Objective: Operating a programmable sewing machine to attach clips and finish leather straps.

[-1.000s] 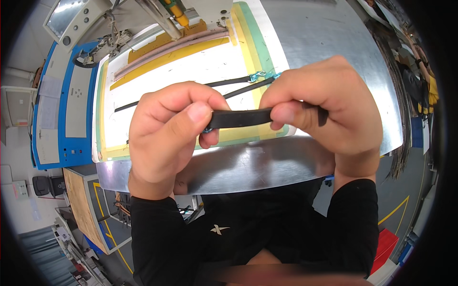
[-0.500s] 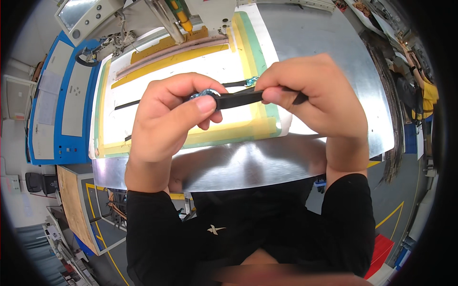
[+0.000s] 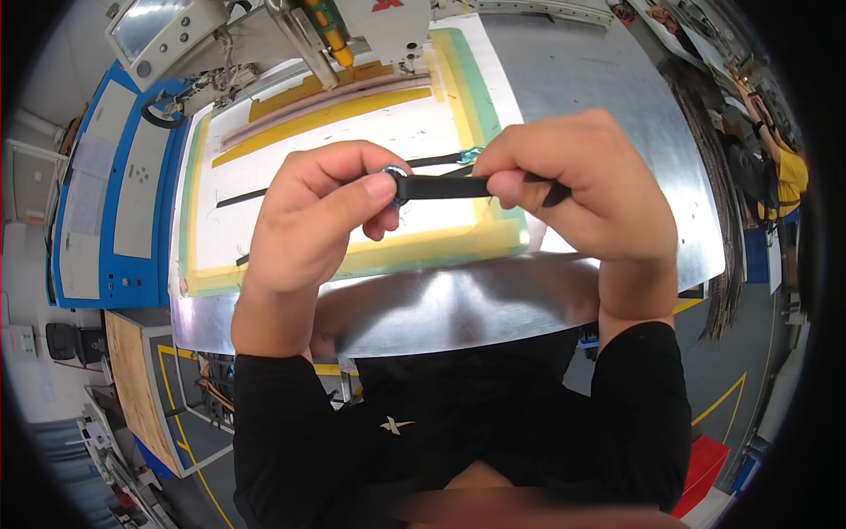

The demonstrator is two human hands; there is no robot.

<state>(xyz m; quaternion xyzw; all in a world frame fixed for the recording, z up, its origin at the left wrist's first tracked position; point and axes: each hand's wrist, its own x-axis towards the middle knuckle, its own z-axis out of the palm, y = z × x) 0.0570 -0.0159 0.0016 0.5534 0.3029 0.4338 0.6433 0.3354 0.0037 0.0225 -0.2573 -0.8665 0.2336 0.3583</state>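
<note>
I am holding a black strap (image 3: pixel 441 187) level between my two hands, up above the bench (image 3: pixel 564 97) and in front of my chest. The strap is a flat, narrow, matte black band, lying roughly horizontal, taut and straight between my hands. At its left end there is a small round metal ring (image 3: pixel 393 179), silvery with a bluish glint, sitting right against my thumb. My left hand (image 3: pixel 313 220) is closing on that end, thumb and forefinger pinching the ring and the strap tip, the other fingers curling under. My right hand (image 3: pixel 573 189) is gripping the other end, thumb pressing on top of the band and the fingers wrapping over it, so that only a short black tip is sticking out past my knuckles.

Below the strap, on the shiny metal bench, a white template board (image 3: pixel 352 132) with yellow and green taped edges is lying flat. Two thin black strips (image 3: pixel 256 196) are resting on it, well below my hands. At the far edge of the board the head of a sewing machine (image 3: pixel 379 22) is standing, and a blue control cabinet (image 3: pixel 106 194) is sitting to my left.
</note>
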